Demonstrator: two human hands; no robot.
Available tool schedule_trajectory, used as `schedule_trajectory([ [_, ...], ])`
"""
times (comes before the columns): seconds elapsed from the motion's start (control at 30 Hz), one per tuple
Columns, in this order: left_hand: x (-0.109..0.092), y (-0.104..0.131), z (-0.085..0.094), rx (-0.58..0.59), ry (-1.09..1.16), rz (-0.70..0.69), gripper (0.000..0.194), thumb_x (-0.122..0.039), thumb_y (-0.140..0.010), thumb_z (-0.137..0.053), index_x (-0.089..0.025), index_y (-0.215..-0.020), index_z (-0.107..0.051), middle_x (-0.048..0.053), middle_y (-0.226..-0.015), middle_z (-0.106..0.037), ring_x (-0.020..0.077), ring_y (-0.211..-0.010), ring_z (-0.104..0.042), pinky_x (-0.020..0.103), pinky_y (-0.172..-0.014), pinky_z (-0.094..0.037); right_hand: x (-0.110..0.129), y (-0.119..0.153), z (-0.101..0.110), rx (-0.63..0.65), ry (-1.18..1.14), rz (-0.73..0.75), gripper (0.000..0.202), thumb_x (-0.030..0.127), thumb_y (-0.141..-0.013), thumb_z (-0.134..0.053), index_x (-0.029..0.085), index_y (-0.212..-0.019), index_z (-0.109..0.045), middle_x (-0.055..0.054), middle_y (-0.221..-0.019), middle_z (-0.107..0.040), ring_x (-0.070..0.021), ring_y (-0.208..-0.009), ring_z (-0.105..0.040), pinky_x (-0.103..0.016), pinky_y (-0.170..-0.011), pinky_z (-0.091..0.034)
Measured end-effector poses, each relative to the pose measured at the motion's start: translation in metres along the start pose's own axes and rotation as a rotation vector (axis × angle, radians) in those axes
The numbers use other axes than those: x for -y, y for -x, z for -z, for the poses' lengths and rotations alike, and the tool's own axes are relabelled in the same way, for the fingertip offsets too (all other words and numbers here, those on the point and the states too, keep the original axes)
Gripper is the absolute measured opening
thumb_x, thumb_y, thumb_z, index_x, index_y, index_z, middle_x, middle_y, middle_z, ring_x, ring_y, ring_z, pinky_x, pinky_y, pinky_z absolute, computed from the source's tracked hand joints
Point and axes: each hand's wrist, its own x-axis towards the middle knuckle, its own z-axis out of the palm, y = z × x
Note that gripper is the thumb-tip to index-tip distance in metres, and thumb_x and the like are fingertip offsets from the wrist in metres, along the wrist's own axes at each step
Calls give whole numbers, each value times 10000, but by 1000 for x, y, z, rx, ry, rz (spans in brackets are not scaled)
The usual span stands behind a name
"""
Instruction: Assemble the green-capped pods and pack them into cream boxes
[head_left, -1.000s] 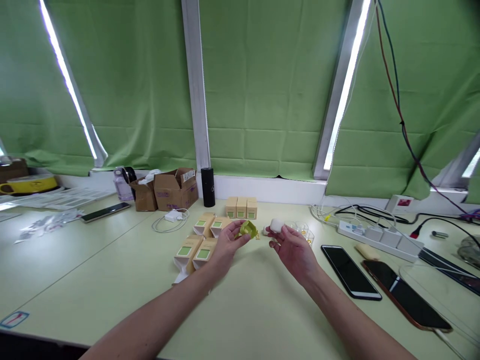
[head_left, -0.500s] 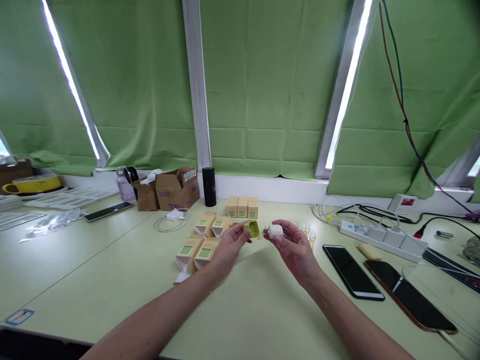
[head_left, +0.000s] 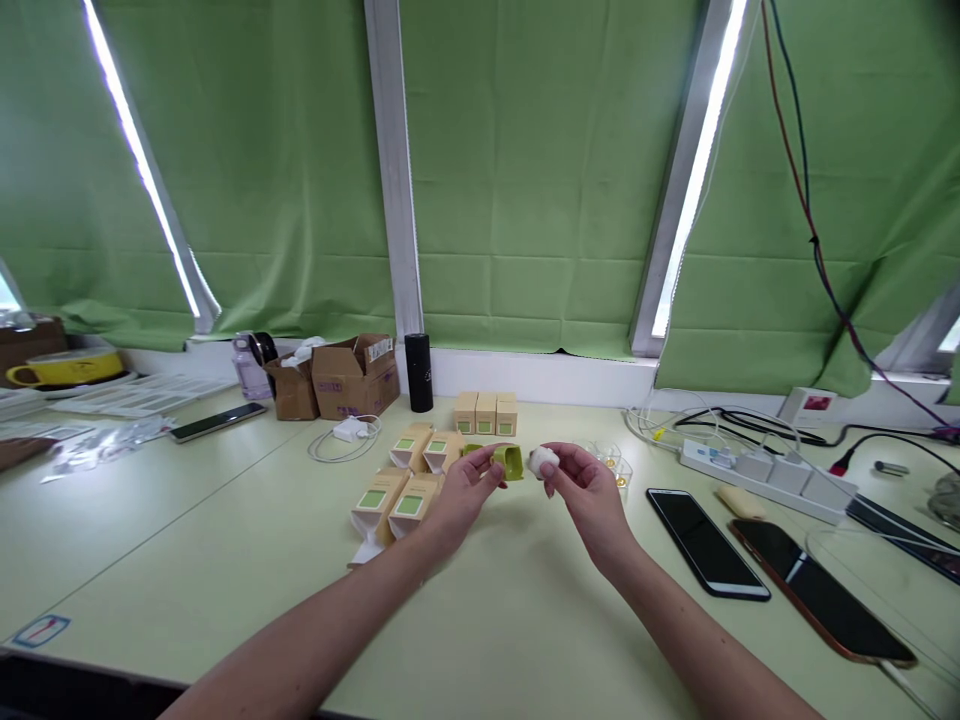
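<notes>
Fingers (head_left: pixel 565 455) curl inward, apparently pinching.

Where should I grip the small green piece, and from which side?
Probably by the outer walls at its left end, coming from the left, as the left hand does: the small green piece looks hollow, and its right side faces the white piece in the right hand.

Green blinds (head_left: pixel 525 180) hang, lightly creased, between slanting grey posts (head_left: pixel 394 170). Bright light comes through narrow gaps (head_left: pixel 144 160) beside them. Below runs a low white wall (head_left: pixel 592 382), behind a pale, faintly glossy tabletop (head_left: pixel 525 620).
</notes>
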Motion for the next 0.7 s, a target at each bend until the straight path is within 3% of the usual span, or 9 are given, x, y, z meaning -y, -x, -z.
schedule_trajectory([
  [0.13,-2,1,-1,-18,-28,31,685,-679,-730,-808,-161,-1176,-758,124,-1060,-741,216,-887,-621,336,-790,-508,3,0,-1,8,-13,-45,494,536,-685,-900,206,-1010,-730,-68,-857,-761,-175,-620,-635,-329,-564,-486],
  [0.3,-4,1,-2,-41,-59,52,724,-696,-698,-818,-153,-1173,-752,113,-1033,-738,174,-782,-592,322,-757,-499,0,-1,2,46,-110,-103,516,492,-676,-922,202,-1057,-730,-83,-927,-779,-214,-697,-718,-414,-715,-587],
  [0.47,-3,0,-1,-73,-67,63,726,-701,-672,-832,-151,-1139,-754,106,-1015,-734,166,-761,-587,321,-752,-500,1,1,3,91,-183,-106,518,478,-668,-926,200,-1064,-741,-87,-947,-780,-244,-739,-745,-469,-786,-604],
  [0.7,-4,0,-2,-55,-86,52,696,-687,-693,-828,-150,-1129,-751,114,-1021,-738,194,-821,-622,318,-741,-505,0,0,1,55,-32,-62,435,448,-648,-931,204,-974,-779,-67,-897,-773,-196,-726,-660,-360,-659,-544],
])
